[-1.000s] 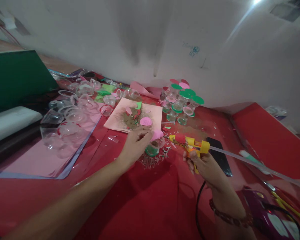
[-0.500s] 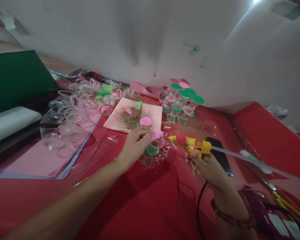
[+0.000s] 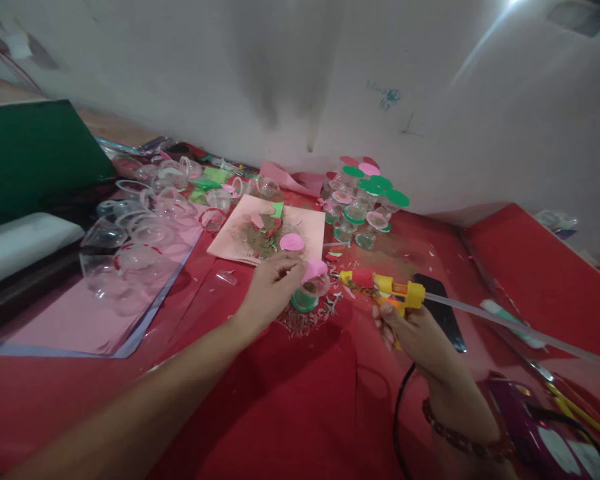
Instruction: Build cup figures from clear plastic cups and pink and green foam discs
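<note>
so the left hand [image 3: 273, 283] has its fingers bunched in a narrow pinch on a pink paper piece [image 3: 314, 269], and that piece sits over the top of one clear plastic cup [image 3: 306, 300] with green at its base. the right hand [image 3: 400, 327] is wrapped around one yellow hot glue gun [image 3: 380, 283]; the nozzle is right at the cup's rim, can't tell if it's touching. one glue stick [image 3: 485, 320] pokes out the back. paper shreds [image 3: 305, 325] lie all round the cup, too many to count.

just behind is one peach paper sheet [image 3: 230, 245] with a heap of brown powder [image 3: 261, 239], one pink disc [image 3: 293, 241] and one green scrap [image 3: 278, 210].

as for progress, i'd say the cup in hand is partway: green end on, pink end not looking fixed yet. the cluster of capped cups [image 3: 364, 237] at the back looks done or close to it, and i make out roughly four green tops, two red and one pink, though they overlap. over left, the loose clear cups [image 3: 105, 233] look unworked, easily more than ten but too tangled for a proper count, so plenty left imo.

farther right: one black phone-looking slab [image 3: 443, 303] and one pair of yellow-handled scissors [image 3: 565, 400], all on the red tabletop [image 3: 280, 413].
</note>
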Available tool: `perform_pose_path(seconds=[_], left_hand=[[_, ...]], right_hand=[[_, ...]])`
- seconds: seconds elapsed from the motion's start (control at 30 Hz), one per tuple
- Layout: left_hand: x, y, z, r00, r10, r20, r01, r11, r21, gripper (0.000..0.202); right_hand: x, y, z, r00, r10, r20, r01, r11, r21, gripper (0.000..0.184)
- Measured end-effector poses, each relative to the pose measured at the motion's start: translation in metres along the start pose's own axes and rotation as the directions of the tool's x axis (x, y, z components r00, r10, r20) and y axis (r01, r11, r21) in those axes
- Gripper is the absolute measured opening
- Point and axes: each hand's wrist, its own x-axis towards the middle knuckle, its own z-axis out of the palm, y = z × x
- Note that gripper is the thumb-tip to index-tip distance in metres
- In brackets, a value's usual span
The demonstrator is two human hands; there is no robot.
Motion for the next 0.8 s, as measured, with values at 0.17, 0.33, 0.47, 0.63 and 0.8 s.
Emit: perform_pose_path(seconds=[0.17,0.33,0.47,0.63,0.8], left_hand=[[0.0006,-0.0005,0.0,1.0,0.012,0.013,-0.012,1.0,-0.004,0.03],[0.0007,-0.0006,-0.0002,1.0,0.007,0.007,-0.007,1.0,-0.005,0.03],[0.0004,-0.0001,0.0001,1.0,0.004,0.009,-0.004,1.0,-0.013,0.029],[0.0004,0.0006,0.0006,1.0,-0.008,-0.003,0.008,1.0,-0.012,0.027],[0.0002,0.0021,0.0002,1.0,-0.006,-0.004,0.006,1.0,-0.001,0.026]], right_hand=[[0.0018,0.0025,0.0038,1.0,-0.002,-0.008,0.002,1.0,0.003,0.049],[0.0029,0.0021,0.003,1.0,-0.003,-0.014,0.003,1.0,0.006,0.049],[0.0019,0.0013,-0.0005,1.0,0.01,-0.011,-0.011,0.999,-0.034,0.05],[0.0003,-0.0018,-0.0008,1.0,-0.005,-0.021,0.004,0.999,-0.038,0.051],[-0.0003,-0.0025,-0.0007,1.0,-0.004,-0.013,0.003,0.999,-0.042,0.052]])
